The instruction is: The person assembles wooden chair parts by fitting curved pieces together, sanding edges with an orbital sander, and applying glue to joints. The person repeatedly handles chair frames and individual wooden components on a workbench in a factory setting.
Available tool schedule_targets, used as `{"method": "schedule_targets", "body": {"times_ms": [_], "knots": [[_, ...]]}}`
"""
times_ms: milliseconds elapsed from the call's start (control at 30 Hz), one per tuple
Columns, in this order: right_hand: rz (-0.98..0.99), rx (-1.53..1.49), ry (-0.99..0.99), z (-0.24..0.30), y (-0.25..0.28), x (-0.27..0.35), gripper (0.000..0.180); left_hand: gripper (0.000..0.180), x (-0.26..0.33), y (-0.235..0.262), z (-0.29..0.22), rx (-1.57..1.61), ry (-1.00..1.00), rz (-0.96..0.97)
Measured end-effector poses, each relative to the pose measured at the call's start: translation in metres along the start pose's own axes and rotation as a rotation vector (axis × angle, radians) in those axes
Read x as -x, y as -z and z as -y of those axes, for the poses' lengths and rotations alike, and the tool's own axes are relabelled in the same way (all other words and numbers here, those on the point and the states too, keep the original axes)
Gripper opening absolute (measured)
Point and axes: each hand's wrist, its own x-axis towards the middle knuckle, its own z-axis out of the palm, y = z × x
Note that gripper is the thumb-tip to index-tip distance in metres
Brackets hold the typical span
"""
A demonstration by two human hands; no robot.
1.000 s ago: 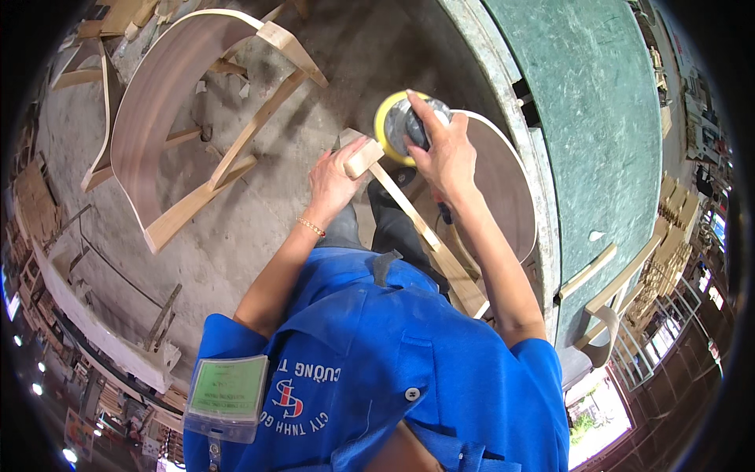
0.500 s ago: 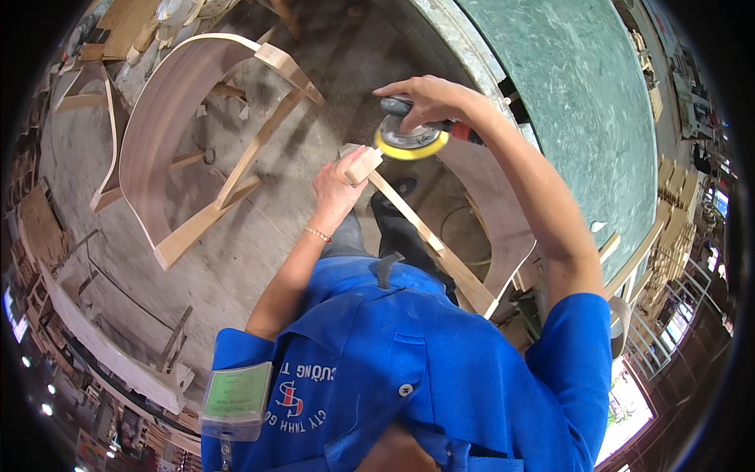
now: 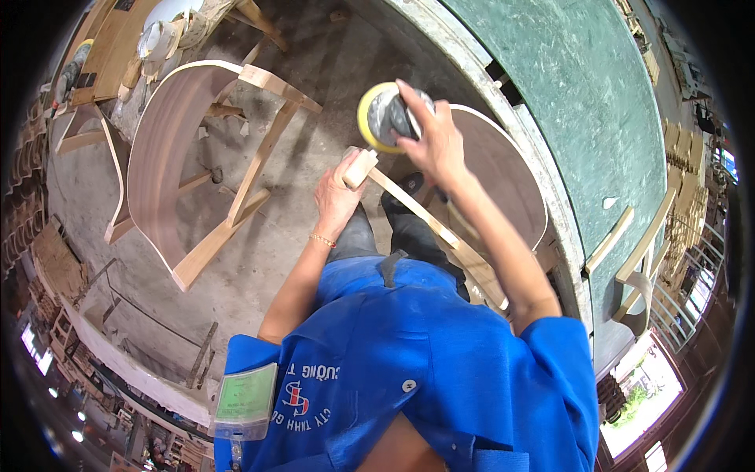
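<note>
My right hand grips a round orbital sander with a yellow-edged pad, its fingers over the dark top. The sander is tilted and sits just beyond the end of a pale wooden block; I cannot tell whether the pad touches it. My left hand is closed around that block, which is the end of a wooden frame. From there a slim rail runs down toward my right side. A curved wood panel of the frame bends round on the right, partly hidden behind my right forearm.
Another curved wooden frame with straight rails stands on the concrete floor to the left. A green-topped table fills the right side, with loose wood strips on it. Wood pieces lie at the far left.
My right hand has turned and brought the sander slightly left, its pad now tilted up more. My right forearm has swung in toward my body. The left hand keeps its hold on the block.
</note>
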Motion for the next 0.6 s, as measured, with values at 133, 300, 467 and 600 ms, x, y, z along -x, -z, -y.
{"method": "schedule_targets", "body": {"times_ms": [133,300,467,600], "knots": [[-0.202,-0.139,-0.058,-0.005,-0.023,0.032,0.075,0.060,-0.002,-0.002,-0.001,-0.003,0.029,0.009],[-0.305,-0.214,-0.053,-0.014,-0.033,0.036,0.075,0.061,-0.004,0.000,-0.003,-0.009,0.039,0.011],[-0.385,-0.244,0.009,-0.014,-0.040,0.038,0.075,0.051,-0.003,-0.001,-0.005,-0.013,0.016,-0.041],[-0.317,-0.111,0.027,-0.028,-0.029,0.019,0.076,0.054,-0.002,0.001,-0.012,0.032,0.025,-0.027]]}}
